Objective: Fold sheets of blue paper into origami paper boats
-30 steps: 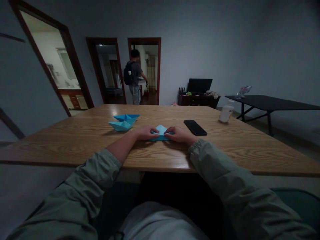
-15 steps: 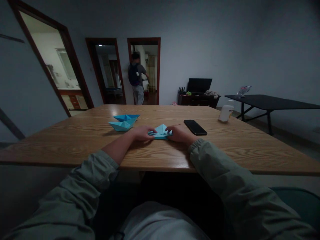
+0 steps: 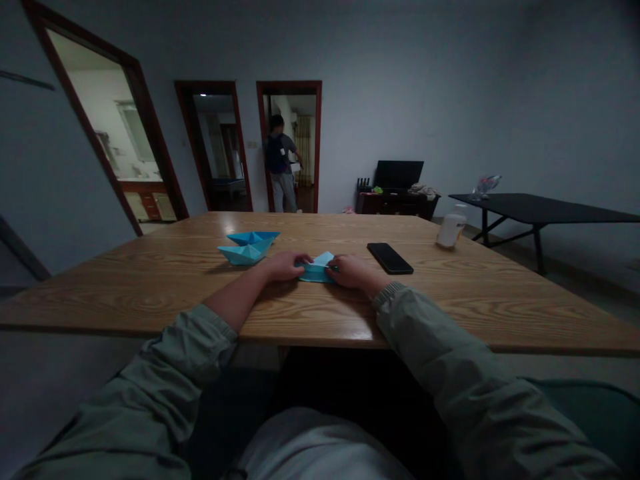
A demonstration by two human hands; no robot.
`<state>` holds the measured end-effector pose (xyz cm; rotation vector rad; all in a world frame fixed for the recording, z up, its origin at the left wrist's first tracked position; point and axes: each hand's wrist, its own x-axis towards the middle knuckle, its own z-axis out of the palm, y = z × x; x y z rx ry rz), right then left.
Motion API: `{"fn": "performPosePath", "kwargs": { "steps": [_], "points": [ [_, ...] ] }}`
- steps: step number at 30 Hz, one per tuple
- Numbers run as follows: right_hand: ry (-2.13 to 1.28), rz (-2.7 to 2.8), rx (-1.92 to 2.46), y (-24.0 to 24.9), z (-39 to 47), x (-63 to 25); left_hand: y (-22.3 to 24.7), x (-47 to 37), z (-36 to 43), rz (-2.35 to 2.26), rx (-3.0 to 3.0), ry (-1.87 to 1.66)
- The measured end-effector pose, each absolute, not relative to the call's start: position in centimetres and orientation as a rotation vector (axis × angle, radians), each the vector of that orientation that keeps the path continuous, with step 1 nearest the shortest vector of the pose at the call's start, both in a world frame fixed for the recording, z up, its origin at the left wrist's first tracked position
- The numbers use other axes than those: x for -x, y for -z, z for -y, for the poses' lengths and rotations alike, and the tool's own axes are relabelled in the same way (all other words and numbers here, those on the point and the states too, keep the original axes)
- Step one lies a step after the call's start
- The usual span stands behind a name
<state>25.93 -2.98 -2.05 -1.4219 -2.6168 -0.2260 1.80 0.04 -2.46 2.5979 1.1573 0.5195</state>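
Observation:
A light blue folded paper (image 3: pixel 316 272) lies on the wooden table (image 3: pixel 300 313) between my hands, with a pointed flap standing up at its back. My left hand (image 3: pixel 286 265) pinches its left end. At the right end, the fingers of my right hand (image 3: pixel 350 271) are closed on the paper. Left of my hands sit two finished-looking paper boats, a light blue one (image 3: pixel 245 254) in front and a darker blue one (image 3: pixel 253 237) touching it behind. The fingertips partly cover the paper's ends.
A black phone (image 3: pixel 390 258) lies right of my right hand, and a white bottle (image 3: pixel 451 227) stands farther right. Beyond the table, a person (image 3: pixel 283 163) is at a doorway. A black table (image 3: pixel 540 207) and a cabinet (image 3: pixel 395 203) with a screen stand farther back.
My right hand has moved slightly left along the paper, and the raised flap now shows less. The person in the back has shifted a little right in the doorway.

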Motion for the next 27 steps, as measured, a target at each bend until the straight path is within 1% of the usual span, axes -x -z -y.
{"fn": "performPosePath", "kwargs": {
  "steps": [3, 6, 11, 18, 24, 27],
  "points": [
    [0.162, 2.598, 1.479, 1.9, 2.8, -26.0, 2.8, -1.1, -1.2, -1.34, -2.534, -0.663],
    [0.139, 2.577, 1.496, 1.8, 2.8, -26.2, 2.8, -0.7, -1.8, -1.521, -2.546, -0.683],
    [0.141, 2.567, 1.498, 2.0, 2.8, -26.3, 2.4, -0.7, -1.4, -1.564, -2.538, -0.728],
    [0.134, 2.575, 1.385, 2.5, 2.6, -26.7, 2.5, -0.8, -1.3, -1.437, -2.48, -0.541],
    [0.152, 2.619, 1.358, 2.3, 2.8, -26.6, 3.1, -0.7, -1.7, -1.22, -2.374, -0.504],
    [0.147, 2.611, 1.361, 2.2, 2.9, -26.6, 3.3, -0.6, -1.9, -1.196, -2.349, -0.488]
  ]
}}
